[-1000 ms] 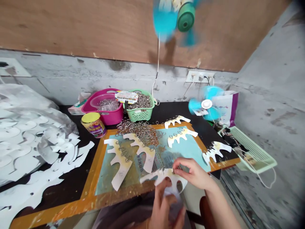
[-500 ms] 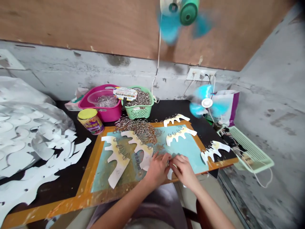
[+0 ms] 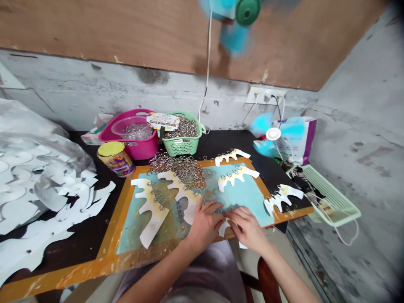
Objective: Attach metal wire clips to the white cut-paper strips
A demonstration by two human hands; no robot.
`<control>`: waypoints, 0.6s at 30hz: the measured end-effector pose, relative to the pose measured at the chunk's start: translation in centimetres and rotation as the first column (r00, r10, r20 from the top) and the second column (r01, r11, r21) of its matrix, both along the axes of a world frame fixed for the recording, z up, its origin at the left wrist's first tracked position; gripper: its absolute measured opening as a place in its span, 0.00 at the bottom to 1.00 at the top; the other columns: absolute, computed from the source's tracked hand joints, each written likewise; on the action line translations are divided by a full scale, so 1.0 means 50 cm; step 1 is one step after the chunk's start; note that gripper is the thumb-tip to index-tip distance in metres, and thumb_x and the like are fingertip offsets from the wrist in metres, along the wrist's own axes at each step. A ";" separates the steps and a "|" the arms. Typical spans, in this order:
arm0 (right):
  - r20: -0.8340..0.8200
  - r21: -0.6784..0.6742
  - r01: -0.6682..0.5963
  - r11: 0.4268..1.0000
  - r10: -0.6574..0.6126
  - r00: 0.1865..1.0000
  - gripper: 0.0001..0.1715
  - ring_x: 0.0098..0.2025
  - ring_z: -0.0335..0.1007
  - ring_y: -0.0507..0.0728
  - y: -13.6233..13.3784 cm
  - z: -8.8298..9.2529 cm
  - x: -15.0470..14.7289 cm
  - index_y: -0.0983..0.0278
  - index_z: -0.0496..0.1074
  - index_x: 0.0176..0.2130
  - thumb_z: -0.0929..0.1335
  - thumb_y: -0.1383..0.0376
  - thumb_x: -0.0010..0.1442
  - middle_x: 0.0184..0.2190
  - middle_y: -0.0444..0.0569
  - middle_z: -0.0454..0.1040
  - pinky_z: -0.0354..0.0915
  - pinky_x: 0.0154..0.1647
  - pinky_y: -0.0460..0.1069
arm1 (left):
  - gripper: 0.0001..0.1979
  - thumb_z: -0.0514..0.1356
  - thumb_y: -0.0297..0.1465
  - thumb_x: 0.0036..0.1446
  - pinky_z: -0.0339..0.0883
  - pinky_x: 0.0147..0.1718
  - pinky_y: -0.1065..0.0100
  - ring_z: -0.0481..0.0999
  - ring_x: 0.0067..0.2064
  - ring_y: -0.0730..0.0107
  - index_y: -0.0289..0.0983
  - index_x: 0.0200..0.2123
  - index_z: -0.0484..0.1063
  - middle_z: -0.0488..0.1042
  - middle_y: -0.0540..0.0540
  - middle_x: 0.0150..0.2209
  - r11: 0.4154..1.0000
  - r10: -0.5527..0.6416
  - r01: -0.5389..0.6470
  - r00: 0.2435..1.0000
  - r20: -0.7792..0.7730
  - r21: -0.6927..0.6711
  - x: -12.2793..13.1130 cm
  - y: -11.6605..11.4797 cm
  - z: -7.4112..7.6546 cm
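In front of me, my left hand point(image 3: 204, 223) and my right hand point(image 3: 248, 226) meet over a white scalloped cut-out strip point(image 3: 224, 229) at the front edge of the board. Both hands' fingers are closed at its upper edge, where a bit of metal ring shows; the fingers hide most of the strip. Left of my left hand lie two more white strips, one close by point(image 3: 189, 206) and one farther out point(image 3: 154, 214), with metal rings along their toothed edges. Two ringed strips point(image 3: 239, 176) point(image 3: 232, 156) rest beyond my right hand, and another point(image 3: 283, 198) lies to the right.
A heap of loose metal rings point(image 3: 186, 168) covers the back of the taped blue board point(image 3: 129, 235). Behind stand a pink basket point(image 3: 145, 150), a green basket point(image 3: 179, 148) and a yellow-lidded can point(image 3: 116, 160). White cut-outs in plastic point(image 3: 47, 181) fill the left. Fans point(image 3: 273, 134) spin ahead.
My hands have flattened and spread slightly at the strip, the left fingers stretching forward. More of the strip shows between them. The view has shifted a little.
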State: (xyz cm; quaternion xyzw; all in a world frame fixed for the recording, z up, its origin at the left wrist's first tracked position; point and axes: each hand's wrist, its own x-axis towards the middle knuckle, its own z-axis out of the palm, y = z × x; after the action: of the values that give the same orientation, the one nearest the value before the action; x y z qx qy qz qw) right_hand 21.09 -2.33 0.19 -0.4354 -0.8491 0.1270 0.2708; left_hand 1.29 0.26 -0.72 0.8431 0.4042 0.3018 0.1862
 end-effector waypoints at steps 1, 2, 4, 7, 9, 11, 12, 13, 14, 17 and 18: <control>0.038 0.035 -0.018 0.999 0.016 0.999 0.13 0.39 0.65 0.59 0.003 0.000 0.002 0.62 0.72 0.48 0.62 0.70 0.68 0.36 0.50 0.74 0.60 0.40 0.54 | 0.07 0.64 0.25 0.58 0.44 0.64 0.35 0.73 0.56 0.55 0.42 0.31 0.79 0.79 0.48 0.49 1.000 0.008 -0.008 1.000 0.000 0.018 0.001 -0.002 -0.001; 0.069 0.072 -0.039 0.997 0.034 0.997 0.12 0.38 0.64 0.59 0.006 -0.001 0.003 0.61 0.72 0.48 0.62 0.70 0.69 0.35 0.50 0.74 0.60 0.40 0.54 | 0.07 0.64 0.25 0.58 0.44 0.64 0.35 0.73 0.56 0.56 0.42 0.31 0.79 0.80 0.48 0.49 1.000 0.011 -0.011 1.000 0.000 0.026 0.001 -0.003 -0.001; 0.111 0.143 -0.078 0.987 0.063 0.992 0.11 0.36 0.64 0.58 0.011 -0.005 0.007 0.62 0.73 0.47 0.62 0.69 0.69 0.33 0.50 0.74 0.59 0.40 0.55 | 0.07 0.64 0.25 0.58 0.43 0.64 0.35 0.74 0.55 0.56 0.43 0.30 0.79 0.81 0.49 0.45 1.000 0.002 -0.002 1.000 -0.003 0.011 0.001 -0.002 0.002; 0.180 0.202 -0.151 0.968 0.115 0.977 0.12 0.35 0.64 0.58 0.017 -0.010 0.013 0.65 0.73 0.44 0.61 0.69 0.70 0.33 0.50 0.75 0.60 0.41 0.55 | 0.06 0.65 0.26 0.56 0.40 0.64 0.34 0.73 0.55 0.54 0.43 0.30 0.80 0.82 0.50 0.42 0.999 -0.001 0.000 1.000 -0.021 -0.047 -0.002 0.002 0.008; 0.249 0.217 -0.198 0.956 0.142 0.958 0.13 0.35 0.64 0.57 0.019 -0.014 0.019 0.66 0.73 0.42 0.60 0.70 0.71 0.32 0.51 0.74 0.60 0.41 0.55 | 0.06 0.65 0.27 0.57 0.38 0.64 0.33 0.72 0.55 0.54 0.44 0.31 0.80 0.82 0.50 0.42 0.997 0.006 -0.008 1.000 -0.029 -0.081 -0.005 0.004 0.012; 0.306 0.239 -0.228 0.944 0.150 0.940 0.14 0.35 0.64 0.57 0.021 -0.016 0.025 0.66 0.73 0.42 0.59 0.70 0.71 0.32 0.51 0.74 0.61 0.42 0.55 | 0.06 0.64 0.29 0.58 0.37 0.64 0.33 0.71 0.56 0.54 0.45 0.32 0.80 0.81 0.50 0.42 0.995 0.011 -0.015 0.999 -0.039 -0.098 -0.007 0.004 0.014; 0.321 0.247 -0.234 0.941 0.148 0.935 0.13 0.35 0.64 0.57 0.022 -0.017 0.027 0.66 0.73 0.42 0.60 0.70 0.71 0.32 0.50 0.74 0.61 0.42 0.55 | 0.06 0.64 0.29 0.59 0.37 0.64 0.33 0.71 0.55 0.54 0.45 0.33 0.80 0.81 0.51 0.42 0.995 0.014 -0.018 0.999 -0.045 -0.096 -0.007 0.003 0.014; 0.328 0.249 -0.233 0.940 0.144 0.934 0.13 0.36 0.64 0.58 0.022 -0.016 0.029 0.66 0.73 0.42 0.60 0.70 0.71 0.32 0.50 0.74 0.61 0.42 0.55 | 0.06 0.63 0.29 0.59 0.37 0.64 0.33 0.71 0.55 0.54 0.46 0.33 0.80 0.81 0.51 0.43 0.996 0.016 -0.020 0.999 -0.051 -0.087 -0.007 0.002 0.013; 0.331 0.242 -0.228 0.943 0.140 0.933 0.12 0.36 0.64 0.58 0.022 -0.014 0.031 0.66 0.73 0.43 0.60 0.70 0.70 0.32 0.51 0.74 0.61 0.42 0.56 | 0.06 0.63 0.30 0.60 0.37 0.64 0.34 0.71 0.54 0.54 0.46 0.34 0.80 0.81 0.51 0.43 0.997 0.018 -0.022 0.998 -0.058 -0.073 -0.006 0.001 0.012; 0.339 0.167 -0.200 0.966 0.134 0.931 0.13 0.38 0.65 0.60 0.017 0.000 0.034 0.65 0.73 0.47 0.61 0.70 0.69 0.36 0.52 0.75 0.61 0.42 0.57 | 0.06 0.63 0.29 0.60 0.37 0.64 0.35 0.70 0.54 0.55 0.46 0.34 0.79 0.80 0.51 0.44 0.999 0.018 -0.020 0.996 -0.084 -0.026 -0.004 -0.003 0.011; 0.334 0.142 -0.186 0.972 0.130 0.934 0.13 0.39 0.65 0.60 0.012 0.006 0.033 0.65 0.72 0.48 0.61 0.70 0.68 0.37 0.53 0.75 0.61 0.44 0.58 | 0.06 0.62 0.29 0.60 0.36 0.64 0.35 0.70 0.54 0.56 0.46 0.34 0.79 0.80 0.51 0.44 1.000 0.018 -0.019 0.995 -0.097 -0.014 -0.003 -0.005 0.011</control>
State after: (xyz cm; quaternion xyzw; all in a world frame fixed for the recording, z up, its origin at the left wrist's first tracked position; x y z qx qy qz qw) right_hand 22.76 -1.70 0.48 -0.3555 -0.9220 0.0021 0.1537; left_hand 1.14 0.03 -0.18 0.8516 0.4227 0.2594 0.1699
